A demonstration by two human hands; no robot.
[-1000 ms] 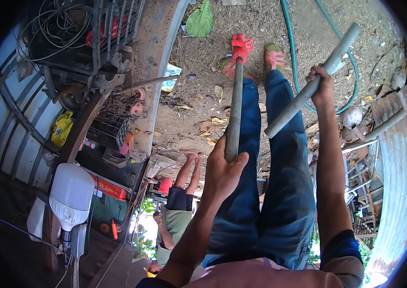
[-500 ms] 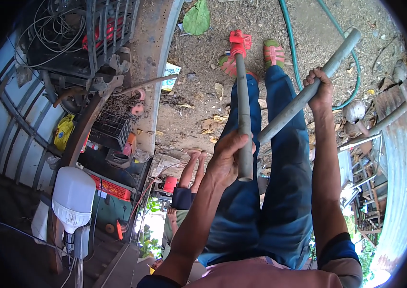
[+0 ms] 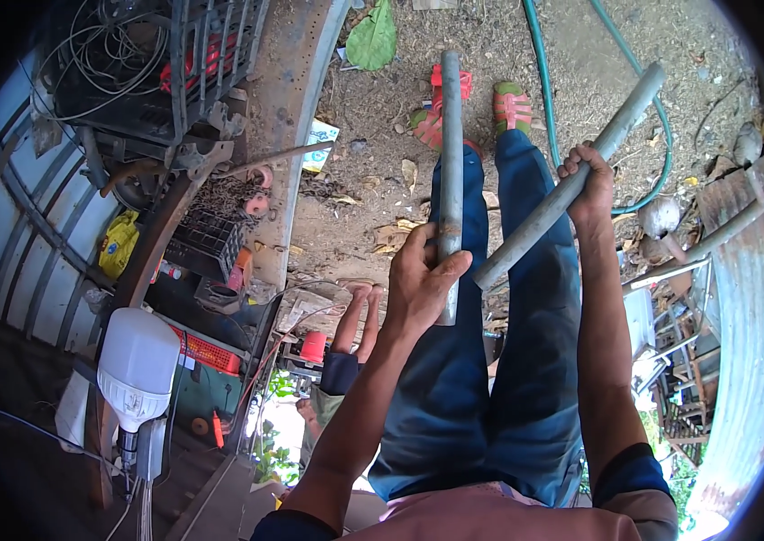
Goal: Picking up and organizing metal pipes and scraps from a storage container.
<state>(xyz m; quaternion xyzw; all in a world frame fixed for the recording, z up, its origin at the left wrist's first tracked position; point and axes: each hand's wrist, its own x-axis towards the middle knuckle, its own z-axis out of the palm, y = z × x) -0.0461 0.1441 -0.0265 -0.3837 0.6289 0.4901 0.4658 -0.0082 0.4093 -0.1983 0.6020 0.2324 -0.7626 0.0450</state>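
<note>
hands both clamped: left hand (image 3: 418, 284) on upright grey metal pipe (image 3: 451, 162), right hand (image 3: 588, 176) on slanted grey metal pipe (image 3: 571, 189); best to grip firmly, keeping ends apart.

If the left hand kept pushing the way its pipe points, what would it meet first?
Probably the red sandal on the dirt ground. The left hand aims its grey pipe there; depth is hard to judge.
</note>
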